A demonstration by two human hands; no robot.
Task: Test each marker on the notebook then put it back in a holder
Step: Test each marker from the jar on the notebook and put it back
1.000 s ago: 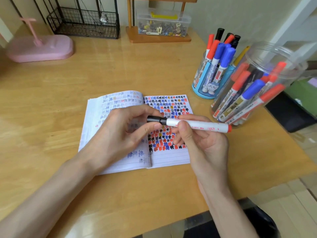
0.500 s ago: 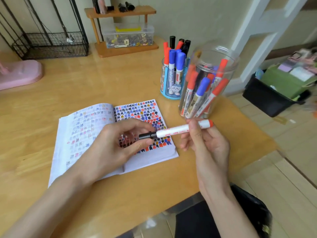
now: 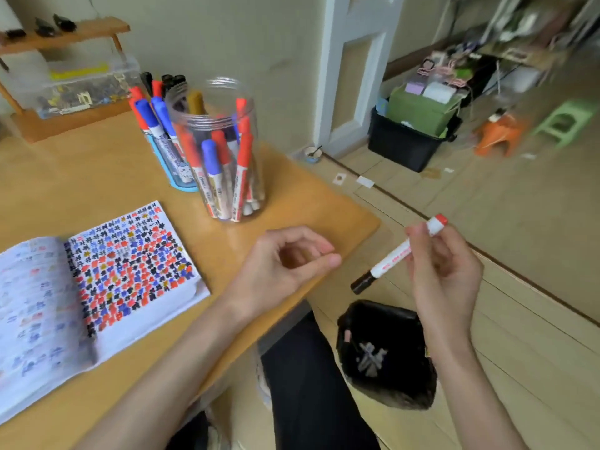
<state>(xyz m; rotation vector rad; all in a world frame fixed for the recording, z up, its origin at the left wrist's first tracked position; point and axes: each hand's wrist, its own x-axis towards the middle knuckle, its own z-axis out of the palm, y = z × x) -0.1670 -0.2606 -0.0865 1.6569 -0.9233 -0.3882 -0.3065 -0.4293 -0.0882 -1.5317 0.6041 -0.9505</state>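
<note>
Beyond the surface (image 3: 97, 177), the right hand (image 3: 444, 274) pinches a marker (image 3: 394, 254) over a bin (image 3: 386, 352), perhaps discarding it. The left hand (image 3: 285, 264) hangs loose, empty.

Place: a home room with a study corner.
Bench: wooden bench (image 3: 97, 177) under the left hand (image 3: 282, 264); small shelf (image 3: 65, 30) and clear clip box (image 3: 81, 86) far beyond it.
Floor: beyond the right hand (image 3: 444, 274), a low green stool (image 3: 565, 120) and a crammed storage bin (image 3: 402, 147).

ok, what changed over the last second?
Left hand let go of the marker at its black end, now empty over the table edge. Right hand carried the marker rightward, off the table. Notebook, jar, blue holder unmoved.
</note>
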